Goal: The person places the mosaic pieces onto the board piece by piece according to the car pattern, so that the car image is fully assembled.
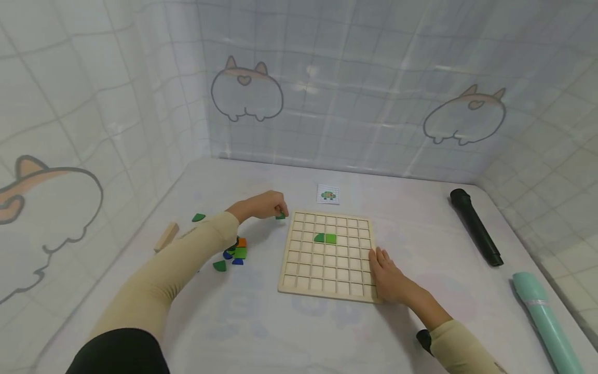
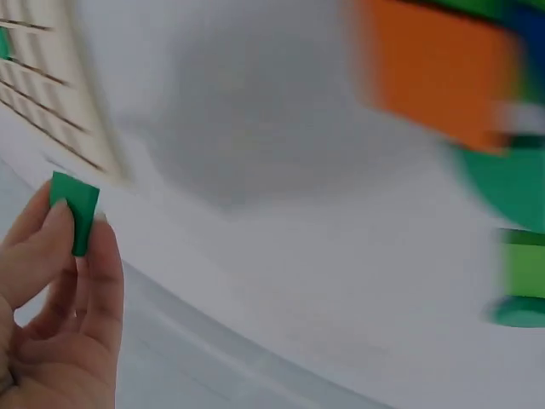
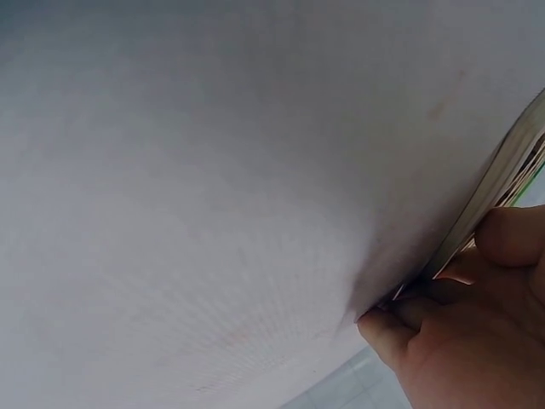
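**Green piece pinched at the board's corner**

Head view: left hand (image 1: 263, 205) sits just off the far-left corner of the grid board (image 1: 328, 255), fingers curled, pinching a small green piece (image 1: 280, 216) at the fingertips. Right hand (image 1: 390, 275) rests on the board's near-right edge, fingers lying fairly straight along it. Two green pieces (image 1: 325, 238) lie side by side in the board's cells, left of centre. A pile of pieces (image 1: 235, 254), orange, green and blue, lies under the left forearm. Card (image 1: 328, 194) beyond the board. Wooden block (image 1: 166, 236) at far left. Black cylinder (image 1: 475, 227) and teal tube (image 1: 545, 320) lie at right, well apart from the board.

Left wrist view: thumb and finger grip the green piece, held above the table near the board edge. Blurred pile at right.

Right wrist view: fingers (image 3: 511, 236) curl over the board's edge, thumb against the table. The hand grips the board.
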A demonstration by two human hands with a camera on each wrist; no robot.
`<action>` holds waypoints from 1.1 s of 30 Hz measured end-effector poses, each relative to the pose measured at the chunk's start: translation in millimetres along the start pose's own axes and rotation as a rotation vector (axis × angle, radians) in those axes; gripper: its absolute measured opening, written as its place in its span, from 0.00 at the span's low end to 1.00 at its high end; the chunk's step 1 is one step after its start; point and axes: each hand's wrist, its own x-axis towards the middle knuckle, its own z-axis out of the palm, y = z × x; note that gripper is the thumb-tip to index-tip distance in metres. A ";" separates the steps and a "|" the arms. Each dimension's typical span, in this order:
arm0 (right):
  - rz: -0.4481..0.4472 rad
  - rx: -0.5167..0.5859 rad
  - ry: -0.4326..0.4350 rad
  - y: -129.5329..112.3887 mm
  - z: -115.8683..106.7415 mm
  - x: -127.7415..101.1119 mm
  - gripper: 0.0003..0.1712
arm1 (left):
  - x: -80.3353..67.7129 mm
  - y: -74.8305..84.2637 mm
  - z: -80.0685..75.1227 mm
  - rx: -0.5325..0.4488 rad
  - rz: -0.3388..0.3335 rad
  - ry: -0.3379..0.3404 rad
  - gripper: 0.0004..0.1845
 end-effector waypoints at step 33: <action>0.030 -0.043 0.000 2.1 2.8 0.1 0.29 | 110.7 89.7 56.2 -0.111 0.064 -0.085 0.02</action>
